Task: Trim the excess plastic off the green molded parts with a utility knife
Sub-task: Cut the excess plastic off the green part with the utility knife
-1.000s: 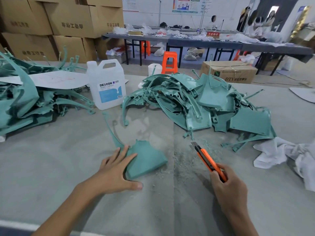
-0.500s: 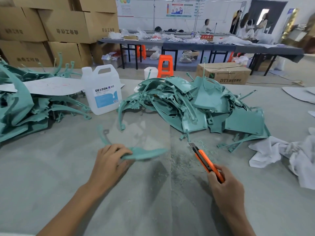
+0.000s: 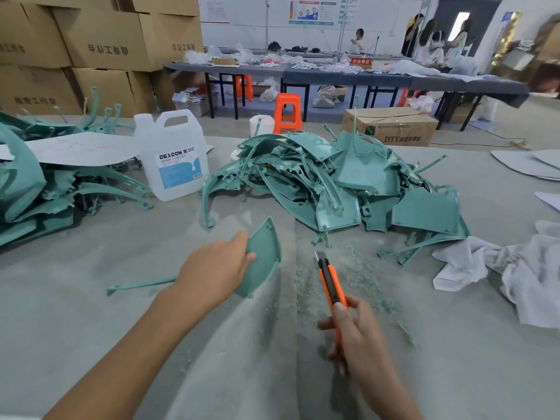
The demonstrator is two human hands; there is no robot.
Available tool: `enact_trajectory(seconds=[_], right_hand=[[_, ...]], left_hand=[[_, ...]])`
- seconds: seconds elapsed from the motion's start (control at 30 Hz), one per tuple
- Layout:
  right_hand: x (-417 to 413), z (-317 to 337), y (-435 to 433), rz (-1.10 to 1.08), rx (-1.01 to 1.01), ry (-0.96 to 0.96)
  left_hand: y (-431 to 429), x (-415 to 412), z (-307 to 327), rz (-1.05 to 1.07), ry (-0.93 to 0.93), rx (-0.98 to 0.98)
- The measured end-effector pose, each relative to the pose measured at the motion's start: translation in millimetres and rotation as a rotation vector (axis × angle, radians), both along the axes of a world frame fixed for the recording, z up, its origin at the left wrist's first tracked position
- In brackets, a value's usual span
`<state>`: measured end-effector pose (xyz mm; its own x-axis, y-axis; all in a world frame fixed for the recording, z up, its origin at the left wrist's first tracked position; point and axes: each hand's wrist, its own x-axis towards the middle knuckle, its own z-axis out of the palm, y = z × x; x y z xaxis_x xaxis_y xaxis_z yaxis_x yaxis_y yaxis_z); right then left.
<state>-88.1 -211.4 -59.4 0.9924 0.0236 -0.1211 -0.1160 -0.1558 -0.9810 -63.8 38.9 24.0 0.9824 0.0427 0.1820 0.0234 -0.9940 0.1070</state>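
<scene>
The white jug [image 3: 172, 159] labelled DEXCON stands capped on the grey table [image 3: 91, 313]; its fill level cannot be read through the wall. Nearer the person than the jug and slightly to its right, the left hand [image 3: 216, 268] grips the green molded part [image 3: 263, 253], fingers curled behind its left edge and thumb pressed on its face. The part is tilted up on edge, and its thin arm trails along the table surface. Further right of the jug, the right hand [image 3: 360, 338] wraps all its fingers round the orange utility knife [image 3: 330, 277]; the blade is extended, points away from the person, and is clear of the part. Green shavings [image 3: 351, 265] lie around the knife. Directly right of the jug sits the main heap of green parts [image 3: 333, 183]; left of the jug lies a second heap [image 3: 36, 189]. Behind and far right of the jug, a strapped cardboard box [image 3: 391, 127] is closed, contents hidden.
</scene>
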Motion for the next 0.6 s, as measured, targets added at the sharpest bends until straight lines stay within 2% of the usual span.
enact_trajectory(seconds=[0.07, 0.27, 0.6], right_hand=[[-3, 1, 11, 0.028, 0.067, 0.083], [7, 9, 28, 0.042, -0.007, 0.108], [-1, 0, 47, 0.22, -0.08, 0.209]], left_hand=[[-1, 3, 0, 0.012, 0.028, -0.034], [-4, 3, 13, 0.023, 0.208, -0.009], [-13, 2, 18, 0.027, 0.206, 0.026]])
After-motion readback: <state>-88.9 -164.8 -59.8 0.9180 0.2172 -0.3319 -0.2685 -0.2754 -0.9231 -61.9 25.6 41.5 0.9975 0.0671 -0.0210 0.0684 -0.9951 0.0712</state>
